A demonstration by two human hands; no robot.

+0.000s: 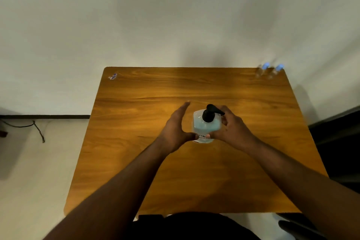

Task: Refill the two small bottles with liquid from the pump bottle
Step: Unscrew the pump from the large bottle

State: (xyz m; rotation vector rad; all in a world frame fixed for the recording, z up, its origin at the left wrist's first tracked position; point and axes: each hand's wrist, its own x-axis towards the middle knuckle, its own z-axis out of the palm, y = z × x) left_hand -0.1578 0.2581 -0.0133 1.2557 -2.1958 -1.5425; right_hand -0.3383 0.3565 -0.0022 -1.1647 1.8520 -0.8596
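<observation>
A: Where does the pump bottle (206, 125) stand?

B: Upright between the hands, on the table (136, 161). The right hand (231, 129) curls round its right side, thumb on the label. The left hand (176, 129) has straight fingers clear of the bottle's left side; only its thumb tip touches the front.

A: So who holds it?

B: The right hand, it seems. The black pump (210, 114) has its spout turned toward that hand.

A: And the two small bottles (269, 71)?

B: Well apart, beyond and to the right of the hands, at the table's far right corner, standing side by side with their blue caps on. The right hand is nearer, so fetching them probably falls to it.
</observation>
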